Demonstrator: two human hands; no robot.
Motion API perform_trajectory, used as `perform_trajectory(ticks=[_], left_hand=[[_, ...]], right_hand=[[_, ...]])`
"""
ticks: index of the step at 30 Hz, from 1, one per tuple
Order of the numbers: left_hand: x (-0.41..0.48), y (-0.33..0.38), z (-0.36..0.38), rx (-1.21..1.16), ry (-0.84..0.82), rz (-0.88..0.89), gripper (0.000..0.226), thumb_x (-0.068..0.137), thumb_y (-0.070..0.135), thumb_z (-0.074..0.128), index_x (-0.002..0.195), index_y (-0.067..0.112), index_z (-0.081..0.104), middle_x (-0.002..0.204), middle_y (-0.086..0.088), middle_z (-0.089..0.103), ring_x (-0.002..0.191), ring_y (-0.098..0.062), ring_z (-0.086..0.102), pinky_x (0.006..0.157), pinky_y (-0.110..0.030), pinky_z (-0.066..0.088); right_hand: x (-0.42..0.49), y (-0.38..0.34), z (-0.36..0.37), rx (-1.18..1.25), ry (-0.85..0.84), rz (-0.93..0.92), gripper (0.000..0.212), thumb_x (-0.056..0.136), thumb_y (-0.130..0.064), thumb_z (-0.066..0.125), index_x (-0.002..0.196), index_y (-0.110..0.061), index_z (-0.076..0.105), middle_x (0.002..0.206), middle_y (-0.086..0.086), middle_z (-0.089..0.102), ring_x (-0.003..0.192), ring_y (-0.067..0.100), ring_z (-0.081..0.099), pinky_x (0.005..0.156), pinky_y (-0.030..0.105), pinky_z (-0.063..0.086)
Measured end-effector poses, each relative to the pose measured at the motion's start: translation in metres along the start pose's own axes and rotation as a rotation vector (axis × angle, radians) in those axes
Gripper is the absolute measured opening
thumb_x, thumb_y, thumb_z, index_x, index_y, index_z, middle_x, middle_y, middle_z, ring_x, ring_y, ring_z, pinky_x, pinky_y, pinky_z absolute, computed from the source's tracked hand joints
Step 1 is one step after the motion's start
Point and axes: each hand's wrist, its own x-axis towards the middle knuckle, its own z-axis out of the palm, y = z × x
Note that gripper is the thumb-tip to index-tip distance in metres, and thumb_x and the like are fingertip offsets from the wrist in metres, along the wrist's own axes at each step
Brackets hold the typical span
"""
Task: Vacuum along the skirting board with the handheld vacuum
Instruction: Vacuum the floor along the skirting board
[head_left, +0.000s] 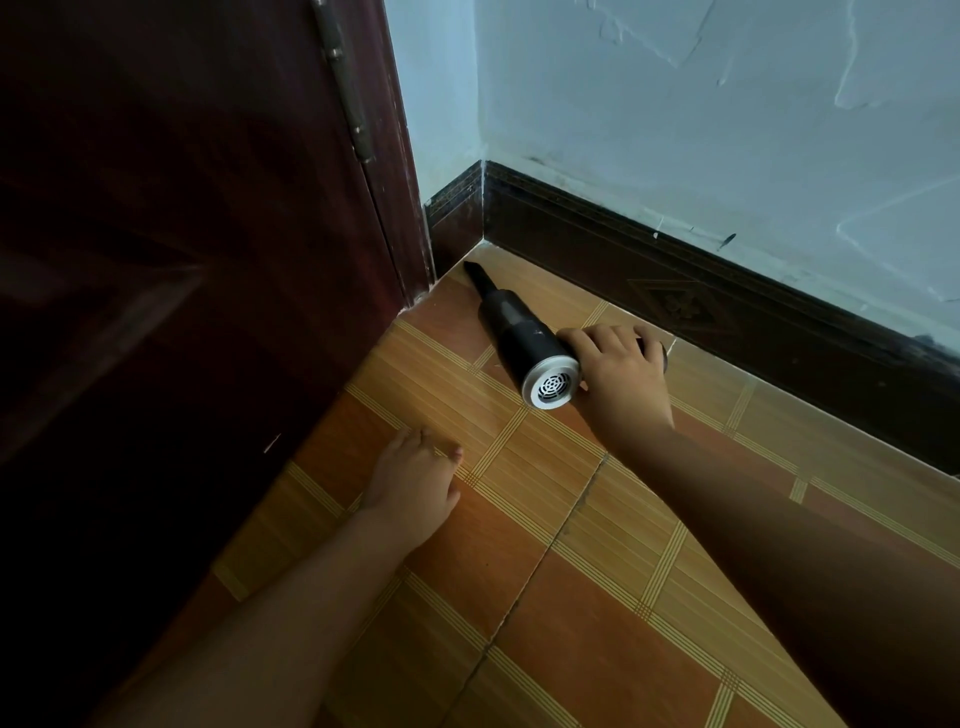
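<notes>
- Holding the handheld vacuum (524, 343) by its handle, the right hand (618, 371) has its fingers wrapped closed around it. The handle itself is mostly hidden under the hand.
- The vacuum lies low over the tiled floor (571, 545), near the long skirting board (727, 296). Its thin black nozzle (480, 283) points into the corner, where this board meets a short piece (454, 218) beside the dark door (208, 234).
- The tip is very near the foot of the short piece, but I cannot tell if it touches.
- The left hand (415, 475) rests on the floor, well apart from the vacuum. Its fingers are relaxed and it holds nothing; it seems to support the body.
- To my judgement, the pass is only at its beginning in the corner, and the long board to the right is not yet done.
- To do this step well, the tip should stay in the line where floor and board meet, because dust collects there.
- The body should turn more parallel to the long board, so the nozzle slides along it and does not cross away.
- The movement should be slow and even, with light pressure, so that the tip does not scratch the board.
- The silver grille (551, 385) at the rear should remain uncovered by the palm, otherwise the suction may become weak.
</notes>
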Motion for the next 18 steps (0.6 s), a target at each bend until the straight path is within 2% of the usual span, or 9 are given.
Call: perform_trajectory(ticks=[9, 18], left_hand=[[0.0006, -0.0011, 0.0023, -0.028, -0.007, -0.005, 0.052, 0.099, 0.039, 0.035, 0.147, 0.026, 0.022, 0.154, -0.019, 0.022, 0.143, -0.029, 0.018, 0.117, -0.036, 0.011], [0.0019, -0.0010, 0.0044, -0.033, -0.005, -0.004, 0.052, 0.099, 0.039, 0.035, 0.147, 0.026, 0.022, 0.153, -0.019, 0.023, 0.143, -0.029, 0.019, 0.117, -0.036, 0.012]], right_hand=[[-0.0029, 0.0026, 0.0027, 0.036, 0.008, -0.022, 0.050, 0.083, -0.022, 0.065, 0.130, -0.018, 0.048, 0.124, 0.008, 0.056, 0.122, 0.027, 0.045, 0.111, 0.050, 0.014], [0.0015, -0.0005, 0.0022, 0.028, 0.020, 0.042, 0.046, 0.086, -0.023, 0.061, 0.130, -0.020, 0.046, 0.124, 0.007, 0.054, 0.123, 0.026, 0.043, 0.112, 0.048, 0.013]])
